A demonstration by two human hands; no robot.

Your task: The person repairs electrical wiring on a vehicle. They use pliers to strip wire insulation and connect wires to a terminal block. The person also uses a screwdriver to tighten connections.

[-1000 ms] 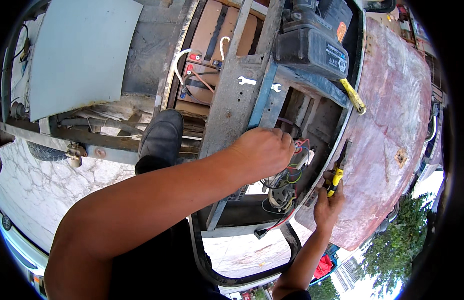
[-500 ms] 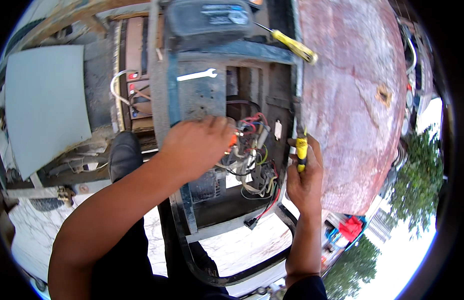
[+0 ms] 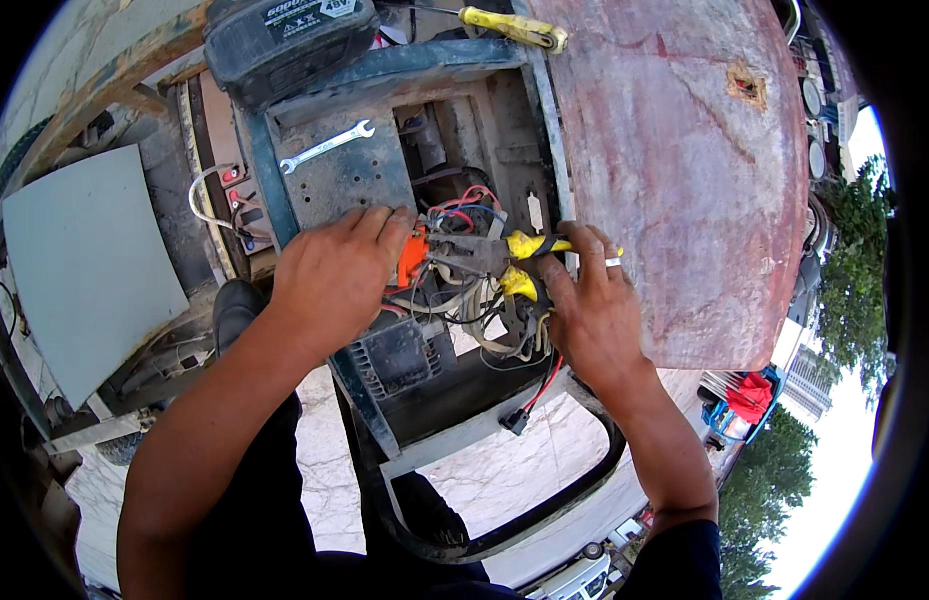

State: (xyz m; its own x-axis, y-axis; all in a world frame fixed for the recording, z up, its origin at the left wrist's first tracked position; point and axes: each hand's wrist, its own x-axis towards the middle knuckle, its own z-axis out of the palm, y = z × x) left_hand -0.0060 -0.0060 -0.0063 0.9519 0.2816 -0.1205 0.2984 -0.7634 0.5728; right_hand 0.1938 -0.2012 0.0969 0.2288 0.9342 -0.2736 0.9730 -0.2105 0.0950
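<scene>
My left hand (image 3: pixel 339 265) is closed on a bright orange connector (image 3: pixel 412 257) at the end of some wires. Its fingertips are bent over the far edge of the piece. From the right, my right hand (image 3: pixel 599 310) grips pliers (image 3: pixel 492 252) with yellow-and-black handles spread apart. The plier jaws point left and reach the orange connector; whether they clamp it or only touch it, I cannot tell. Below the jaws hangs a tangle of red, blue, white and black wires (image 3: pixel 476 310) inside an open metal frame (image 3: pixel 424 58).
A double-ended wrench (image 3: pixel 327 147) lies on the metal plate. Beyond it sit a black battery pack (image 3: pixel 289 45) and a yellow-handled screwdriver (image 3: pixel 514 27). A worn reddish seat board (image 3: pixel 674 190) spans the right. A finned black box (image 3: pixel 394 360) and a loose black plug (image 3: pixel 514 420) are nearer.
My right hand has brought the pliers from the frame's right edge leftward to the orange connector, and their handles have spread. My left hand keeps its hold. The whole view has turned slightly.
</scene>
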